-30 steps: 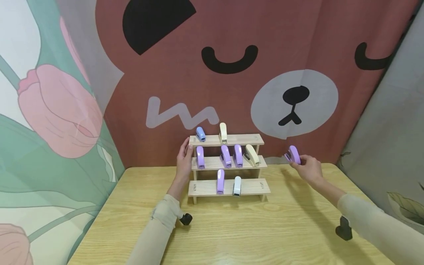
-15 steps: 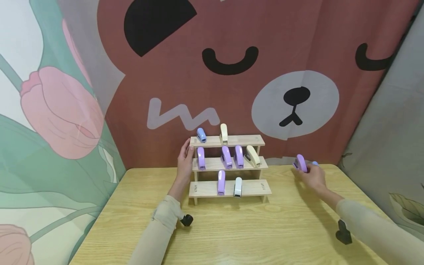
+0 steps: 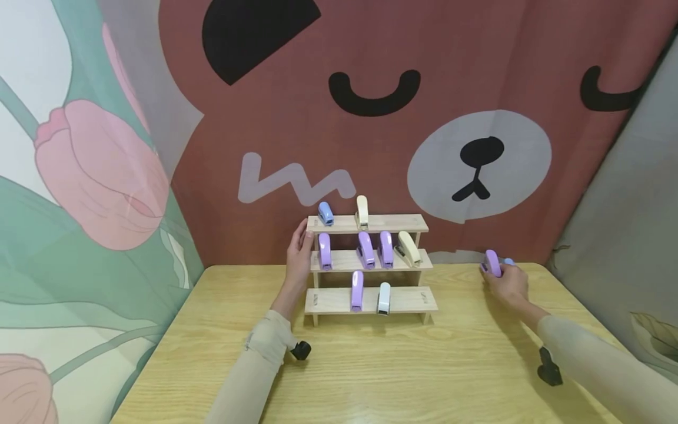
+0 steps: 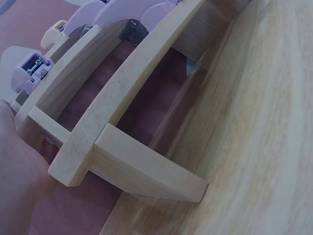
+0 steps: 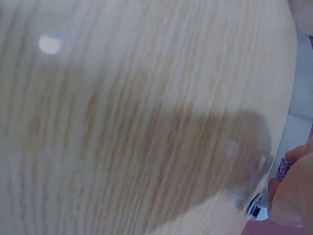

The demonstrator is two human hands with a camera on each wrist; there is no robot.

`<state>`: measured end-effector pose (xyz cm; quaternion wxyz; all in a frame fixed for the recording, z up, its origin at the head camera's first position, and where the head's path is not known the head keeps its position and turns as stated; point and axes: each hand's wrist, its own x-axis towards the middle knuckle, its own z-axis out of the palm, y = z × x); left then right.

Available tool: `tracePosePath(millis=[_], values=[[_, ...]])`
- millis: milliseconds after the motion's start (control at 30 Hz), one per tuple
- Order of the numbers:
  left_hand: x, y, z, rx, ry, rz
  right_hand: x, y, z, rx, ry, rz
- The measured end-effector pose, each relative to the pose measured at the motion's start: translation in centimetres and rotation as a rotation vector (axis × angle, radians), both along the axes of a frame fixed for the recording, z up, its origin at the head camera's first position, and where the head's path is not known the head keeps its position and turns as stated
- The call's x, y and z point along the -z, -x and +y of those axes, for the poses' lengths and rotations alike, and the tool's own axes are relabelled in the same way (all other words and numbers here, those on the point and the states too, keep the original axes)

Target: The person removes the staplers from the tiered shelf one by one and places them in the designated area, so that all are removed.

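At the back right of the table, my right hand (image 3: 508, 285) pinches a purple stapler (image 3: 492, 263). A blue stapler (image 3: 509, 261) shows just behind that hand, mostly hidden by it. My left hand (image 3: 299, 259) grips the left end of a three-tier wooden stand (image 3: 394, 222) near its upper tiers; part of that hand (image 4: 19, 176) also shows in the left wrist view. On the top tier stand a small blue stapler (image 3: 325, 214) and a cream stapler (image 3: 362, 212). The middle tier bears purple staplers (image 3: 365, 250) and a cream one (image 3: 408, 248). A purple stapler (image 3: 357, 291) and a white stapler (image 3: 384, 298) occupy the bottom tier.
The stand rests on a light wooden table (image 3: 371, 371), toward its back edge. Behind hangs a reddish-brown curtain (image 3: 286, 129) with a bear face. Flowered cloth (image 3: 100, 176) hangs at the left, grey cloth (image 3: 630, 194) at the right.
My right hand has moved right and lower with the purple stapler, and the blue stapler behind it has come into view. My left hand keeps its grip on the stand.
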<state>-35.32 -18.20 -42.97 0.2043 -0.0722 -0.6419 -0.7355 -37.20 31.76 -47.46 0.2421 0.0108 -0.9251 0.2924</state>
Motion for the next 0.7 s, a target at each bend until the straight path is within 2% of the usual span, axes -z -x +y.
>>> tracePosePath(millis=[233, 467, 700], values=[[1.9, 2.1, -0.2, -0.02, -0.022, 0.025, 0.0, 0.7, -0.1, 0.024, 0.013, -0.035], [2.1, 2.3, 0.0, -0.048, -0.015, 0.047, 0.2, 1.2, 0.0, 0.035, 0.014, -0.034], [2.1, 2.2, 0.0, -0.024, -0.031, 0.027, 0.9, 1.0, 0.4, 0.031, -0.001, -0.046]])
